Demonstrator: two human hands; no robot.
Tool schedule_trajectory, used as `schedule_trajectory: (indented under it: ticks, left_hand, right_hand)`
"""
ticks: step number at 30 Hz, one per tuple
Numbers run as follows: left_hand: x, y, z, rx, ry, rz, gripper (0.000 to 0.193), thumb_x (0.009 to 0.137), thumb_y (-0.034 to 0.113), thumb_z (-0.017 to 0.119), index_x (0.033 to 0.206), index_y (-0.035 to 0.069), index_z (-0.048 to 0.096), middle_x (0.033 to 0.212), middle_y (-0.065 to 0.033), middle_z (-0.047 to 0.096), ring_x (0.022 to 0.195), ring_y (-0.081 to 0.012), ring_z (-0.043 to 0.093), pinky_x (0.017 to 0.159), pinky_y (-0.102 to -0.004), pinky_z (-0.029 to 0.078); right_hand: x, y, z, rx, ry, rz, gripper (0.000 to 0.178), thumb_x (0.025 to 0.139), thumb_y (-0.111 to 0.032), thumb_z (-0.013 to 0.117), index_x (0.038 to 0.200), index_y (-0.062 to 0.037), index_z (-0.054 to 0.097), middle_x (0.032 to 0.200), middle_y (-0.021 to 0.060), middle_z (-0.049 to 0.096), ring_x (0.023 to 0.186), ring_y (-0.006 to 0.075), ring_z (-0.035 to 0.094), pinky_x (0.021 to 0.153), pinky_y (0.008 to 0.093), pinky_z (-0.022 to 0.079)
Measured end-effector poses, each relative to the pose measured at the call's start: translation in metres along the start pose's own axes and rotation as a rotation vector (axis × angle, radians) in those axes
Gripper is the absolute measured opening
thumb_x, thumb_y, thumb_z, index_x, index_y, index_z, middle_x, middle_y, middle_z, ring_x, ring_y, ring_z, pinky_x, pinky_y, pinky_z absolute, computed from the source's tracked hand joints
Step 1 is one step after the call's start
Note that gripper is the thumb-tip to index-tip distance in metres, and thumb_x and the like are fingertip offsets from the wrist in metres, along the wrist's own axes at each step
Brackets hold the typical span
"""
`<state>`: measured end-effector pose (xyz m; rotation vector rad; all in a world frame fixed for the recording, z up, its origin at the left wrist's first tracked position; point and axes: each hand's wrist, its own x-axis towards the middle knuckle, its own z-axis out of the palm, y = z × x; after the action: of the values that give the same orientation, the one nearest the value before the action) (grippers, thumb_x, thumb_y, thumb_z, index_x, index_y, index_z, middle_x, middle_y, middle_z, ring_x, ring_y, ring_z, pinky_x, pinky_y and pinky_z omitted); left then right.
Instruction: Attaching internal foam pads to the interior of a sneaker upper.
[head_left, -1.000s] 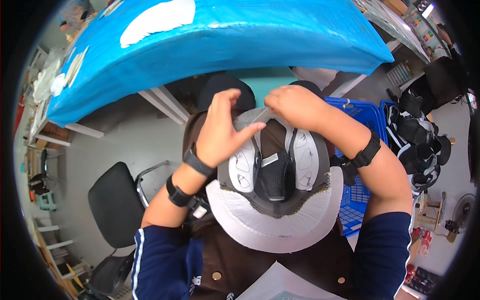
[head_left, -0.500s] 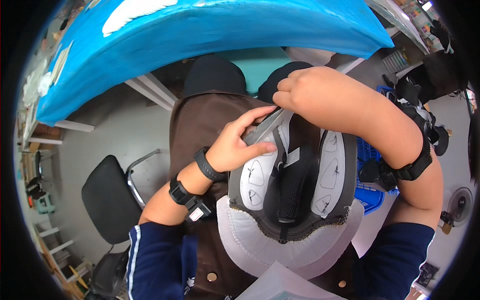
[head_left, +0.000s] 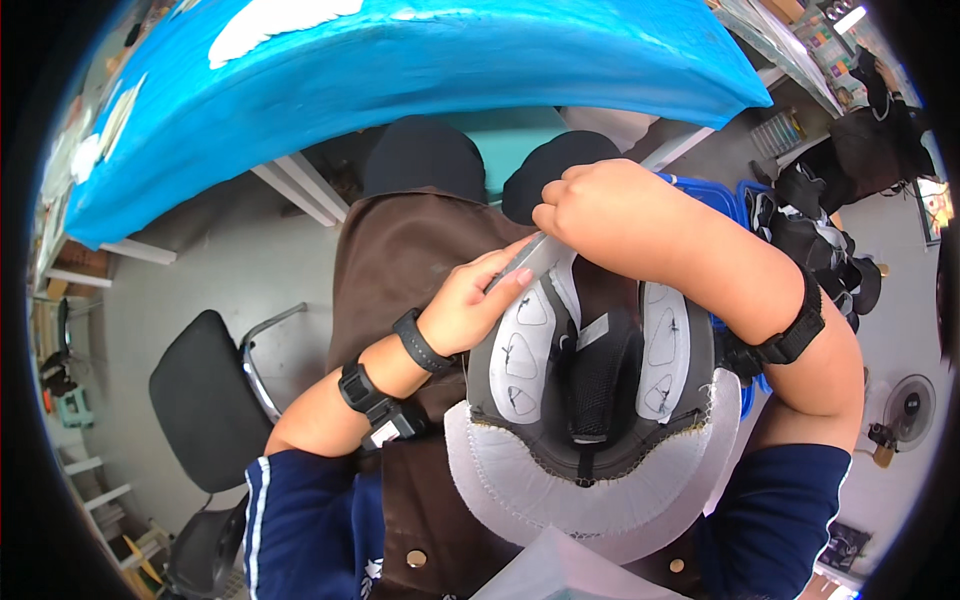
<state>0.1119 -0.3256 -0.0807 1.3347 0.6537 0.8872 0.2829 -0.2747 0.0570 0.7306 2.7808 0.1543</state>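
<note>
On my lap rests a horseshoe-shaped sewn padded piece (head_left: 628, 455), grey and black, with white side pads bearing stitched outlines. A black mesh part (head_left: 590, 390) runs down its middle, and a broad white rim with rough stitching curves around the near end. My left hand (head_left: 475, 300) grips the piece's far left edge, thumb on top and fingers underneath. Bent across from the right, my right hand (head_left: 590, 205) is closed over the far end of that grey edge, close to my left fingertips. What sits between the right fingertips is hidden.
A blue-covered table (head_left: 420, 90) stands beyond my knees. To the left is a black chair (head_left: 205, 395) with a metal armrest. Blue baskets (head_left: 715, 200) and a heap of black-and-white pieces (head_left: 815, 220) lie to the right, with a fan (head_left: 908, 405) farther out.
My right hand has come slightly nearer and left, down against the grey edge. My left hand has shifted a little, its thumb now farther up the edge.
</note>
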Motion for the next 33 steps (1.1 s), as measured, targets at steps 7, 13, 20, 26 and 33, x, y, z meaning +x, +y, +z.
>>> schedule_trajectory:
  ticks: [7, 13, 20, 26, 33]
  left_hand:
    - [-0.001, -0.004, 0.001, -0.157, 0.012, -0.057, 0.041, 0.095, 0.014, 0.046, 0.133, -0.002, 0.040, 0.119, -0.0056, 0.054, 0.109, -0.0122, 0.048, 0.096, -0.0274, 0.036]
    - [0.003, 0.010, -0.009, -0.055, -0.049, -0.011, 0.060, 0.082, 0.000, 0.062, 0.134, 0.001, 0.033, 0.120, -0.0049, 0.049, 0.111, -0.0131, 0.046, 0.095, -0.0285, 0.036]
    - [0.013, 0.022, -0.003, 0.195, -0.076, -0.069, 0.061, 0.075, -0.003, 0.060, 0.131, 0.002, 0.037, 0.120, -0.0096, 0.050, 0.111, -0.0160, 0.047, 0.094, -0.0293, 0.039]
    - [0.022, 0.074, -0.032, 0.590, -0.166, 0.079, 0.060, 0.068, -0.006, 0.053, 0.127, 0.006, 0.046, 0.106, -0.0133, 0.062, 0.093, -0.0204, 0.061, 0.080, -0.0302, 0.046]
    - [0.016, 0.091, -0.037, 0.852, -0.233, -0.084, 0.058, 0.069, 0.004, 0.058, 0.124, 0.007, 0.042, 0.089, -0.0181, 0.063, 0.077, -0.0335, 0.063, 0.067, -0.0410, 0.049]
  right_hand:
    - [0.004, 0.002, 0.007, -0.025, 0.046, -0.028, 0.009, 0.069, -0.010, 0.059, 0.077, -0.0069, 0.059, 0.075, 0.0031, 0.058, 0.079, 0.0197, 0.060, 0.066, 0.0300, 0.051]
    - [0.003, 0.014, 0.013, 0.077, 0.024, 0.005, 0.014, 0.069, -0.008, 0.058, 0.083, -0.0054, 0.058, 0.079, 0.0073, 0.058, 0.079, 0.0248, 0.060, 0.070, 0.0326, 0.050]
    - [-0.015, 0.008, 0.014, 0.127, 0.082, 0.162, 0.021, 0.062, -0.002, 0.063, 0.082, -0.0036, 0.059, 0.083, 0.0113, 0.058, 0.081, 0.0276, 0.059, 0.073, 0.0349, 0.049]
    - [-0.027, -0.005, 0.001, 0.212, 0.246, 0.202, 0.014, 0.067, -0.002, 0.062, 0.080, -0.0036, 0.057, 0.079, 0.0114, 0.055, 0.078, 0.0299, 0.056, 0.071, 0.0383, 0.047]
    - [-0.015, -0.005, 0.029, 0.429, 0.459, 0.198, 0.013, 0.071, -0.003, 0.063, 0.083, -0.0021, 0.059, 0.080, 0.0126, 0.057, 0.078, 0.0322, 0.056, 0.071, 0.0403, 0.045]
